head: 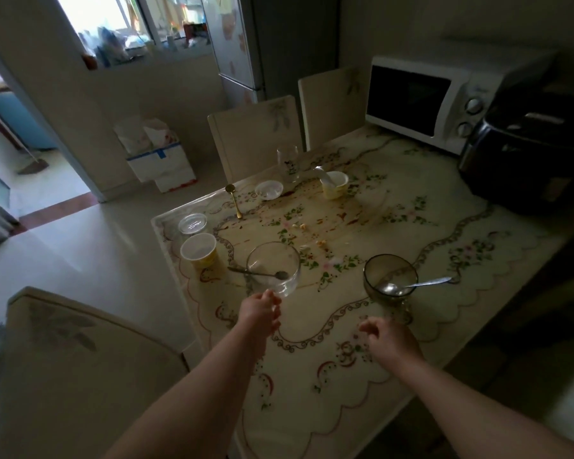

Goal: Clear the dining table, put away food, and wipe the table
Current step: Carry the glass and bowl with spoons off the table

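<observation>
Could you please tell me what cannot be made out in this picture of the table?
All in the head view:
1. Left hand: whether its fingers grip the clear bowl or only touch it; dim and blurred.
2. Far cup: its contents, too small and dark.
3. Crumbs: too small to identify.
4. Air fryer: right side cut off by the frame edge.

Tilted clear bowl [279, 256], spoon [259, 273] inside; stained table [395, 233].
</observation>
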### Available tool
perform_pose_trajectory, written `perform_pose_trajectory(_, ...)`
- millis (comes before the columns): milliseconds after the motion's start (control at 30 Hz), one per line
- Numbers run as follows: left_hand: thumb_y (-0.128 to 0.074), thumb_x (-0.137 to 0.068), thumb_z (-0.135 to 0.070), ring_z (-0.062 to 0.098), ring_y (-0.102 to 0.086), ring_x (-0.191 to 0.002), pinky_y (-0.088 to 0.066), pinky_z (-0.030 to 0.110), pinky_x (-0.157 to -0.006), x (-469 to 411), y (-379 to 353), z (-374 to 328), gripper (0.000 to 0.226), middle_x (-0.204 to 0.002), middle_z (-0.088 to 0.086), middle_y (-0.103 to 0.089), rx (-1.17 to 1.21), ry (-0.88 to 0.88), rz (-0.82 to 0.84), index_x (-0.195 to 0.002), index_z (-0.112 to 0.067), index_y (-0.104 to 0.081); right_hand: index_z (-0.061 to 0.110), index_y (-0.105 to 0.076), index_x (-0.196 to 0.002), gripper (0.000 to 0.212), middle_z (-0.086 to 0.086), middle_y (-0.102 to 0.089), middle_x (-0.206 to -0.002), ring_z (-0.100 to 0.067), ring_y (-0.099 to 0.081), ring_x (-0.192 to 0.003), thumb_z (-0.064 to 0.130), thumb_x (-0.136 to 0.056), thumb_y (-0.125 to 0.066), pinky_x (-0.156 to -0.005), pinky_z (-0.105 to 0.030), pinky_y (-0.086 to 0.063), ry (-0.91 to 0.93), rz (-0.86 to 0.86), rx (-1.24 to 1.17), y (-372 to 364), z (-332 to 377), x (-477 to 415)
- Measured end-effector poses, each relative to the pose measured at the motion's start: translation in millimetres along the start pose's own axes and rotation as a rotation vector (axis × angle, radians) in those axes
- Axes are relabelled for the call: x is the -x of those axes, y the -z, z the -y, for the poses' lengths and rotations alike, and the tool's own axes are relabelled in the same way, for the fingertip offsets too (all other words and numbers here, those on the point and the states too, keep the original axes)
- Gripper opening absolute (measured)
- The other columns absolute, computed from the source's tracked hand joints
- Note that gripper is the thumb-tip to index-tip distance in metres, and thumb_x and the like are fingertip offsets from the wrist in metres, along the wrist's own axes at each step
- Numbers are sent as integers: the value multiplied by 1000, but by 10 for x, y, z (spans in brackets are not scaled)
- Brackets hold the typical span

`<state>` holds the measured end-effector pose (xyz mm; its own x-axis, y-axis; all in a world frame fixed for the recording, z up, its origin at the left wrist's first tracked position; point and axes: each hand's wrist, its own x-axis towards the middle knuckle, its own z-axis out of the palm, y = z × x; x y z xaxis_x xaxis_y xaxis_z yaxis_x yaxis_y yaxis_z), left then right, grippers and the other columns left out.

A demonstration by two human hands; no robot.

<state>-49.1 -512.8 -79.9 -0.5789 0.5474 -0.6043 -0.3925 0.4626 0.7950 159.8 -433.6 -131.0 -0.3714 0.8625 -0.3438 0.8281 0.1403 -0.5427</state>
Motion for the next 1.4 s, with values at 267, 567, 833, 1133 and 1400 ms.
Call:
perform_pose_trajectory(267,-39,-102,-26,16,-51,-74,-43,27,-65,194,-559,114,28,-82,6,-54,-17,-4,36,-89,-9,-56,25,-63,-115,24,3,-63,-122,-14,-58,-108,18,-94,-52,-85,-25,-49,-160,-11,-144,301,-503,-11)
perform_pose_trajectory(567,-40,-102,-25,14,-51,-72,-44,26,-65,283,-896,147,28,-81,6,-54,-34,-19,-5,-85,-9,-56,20,-49,-132,43,-2,-60,-115,-19,-56,-97,18,-89,-56,-79,-29,-45,-286,20,-392,482,-628,-161)
perform_pose_trajectory(833,-39,-102,-26,14,-48,-65,-41,25,-58,370,-1018,278,29,-77,6,-52,-9,23,-35,-89,-7,-57,15,-52,-130,39,0,-59,-100,-16,-61,-88,14,-91,-56,-64,-22,-47,-234,63,-454,523,-623,-261)
perform_pose_trajectory(1133,-39,-102,-27,14,-49,-69,-43,26,-64,473,-1044,357,29,-78,5,-53,21,20,-80,-89,-8,-56,14,-57,-117,24,-3,-66,-97,-18,-65,-90,23,-96,-51,-59,-24,-45,-251,139,-580,472,-616,-380)
perform_pose_trajectory(1400,-39,-101,-27,17,-52,-76,-45,27,-68,553,-943,385,28,-83,7,-56,27,8,-95,-89,-9,-57,17,-53,-94,24,-7,-63,-92,-19,-61,-83,37,-99,-41,-59,-28,-43,-324,187,-766,460,-542,-420)
